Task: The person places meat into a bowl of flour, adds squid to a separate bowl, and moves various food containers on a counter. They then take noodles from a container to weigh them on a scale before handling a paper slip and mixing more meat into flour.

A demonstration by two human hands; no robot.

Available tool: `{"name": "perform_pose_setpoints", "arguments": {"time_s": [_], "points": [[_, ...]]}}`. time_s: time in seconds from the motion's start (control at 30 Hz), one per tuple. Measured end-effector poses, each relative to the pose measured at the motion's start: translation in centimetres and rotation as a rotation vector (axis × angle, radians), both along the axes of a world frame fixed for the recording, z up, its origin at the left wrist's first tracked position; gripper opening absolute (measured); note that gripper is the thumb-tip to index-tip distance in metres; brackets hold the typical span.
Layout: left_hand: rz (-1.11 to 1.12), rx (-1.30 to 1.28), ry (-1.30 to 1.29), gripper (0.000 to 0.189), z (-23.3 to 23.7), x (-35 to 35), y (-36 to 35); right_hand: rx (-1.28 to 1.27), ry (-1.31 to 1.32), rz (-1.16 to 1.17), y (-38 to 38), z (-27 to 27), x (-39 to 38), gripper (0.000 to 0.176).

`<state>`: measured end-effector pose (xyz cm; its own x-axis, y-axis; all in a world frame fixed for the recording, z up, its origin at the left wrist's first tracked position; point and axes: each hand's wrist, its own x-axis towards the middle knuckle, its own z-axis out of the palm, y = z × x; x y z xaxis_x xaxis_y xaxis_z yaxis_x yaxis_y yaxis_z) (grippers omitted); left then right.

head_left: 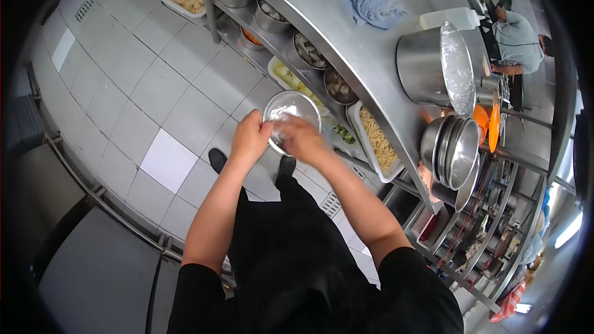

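Note:
My left hand [250, 136] grips the near-left rim of a round metal bowl [300, 100], its thumb at the edge. The bowl is held out over the floor, in front of my body. My right hand [301, 140] reaches over the bowl's near right side, its fingers inside and smeared by motion. Some whitish patches show on the bowl's inner surface; what they are is unclear. Beside the bowl, on the lower shelf, are a tray of pale green cut vegetables [291, 77] and a white tray of noodles [376, 136].
A steel counter [371, 43] runs along the right, with a blue cloth [369, 1], a large pot [424, 68] and stacked metal bowls [461, 151] on it. Metal containers of food [309, 51] stand underneath. A person [518, 38] is beyond the counter. Grey cabinets [99, 272] line the left.

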<state>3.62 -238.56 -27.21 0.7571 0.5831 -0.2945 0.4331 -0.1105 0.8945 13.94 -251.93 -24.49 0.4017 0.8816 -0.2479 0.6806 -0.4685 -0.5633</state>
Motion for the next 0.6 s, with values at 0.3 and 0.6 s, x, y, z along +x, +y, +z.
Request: {"name": "perform_pose_setpoints", "arguments": {"time_s": [0.3,0.6], "points": [[0.052,-0.071,-0.092,0.021,-8.6,6.1,-4.1,-0.170,-0.643,-0.581,-1.0,-12.4,19.5,0.033],[0.059,-0.120,-0.077,0.021,-9.9,7.2,-5.1,-0.113,-0.588,-0.663,-1.3,-13.3,20.5,0.034]]}}
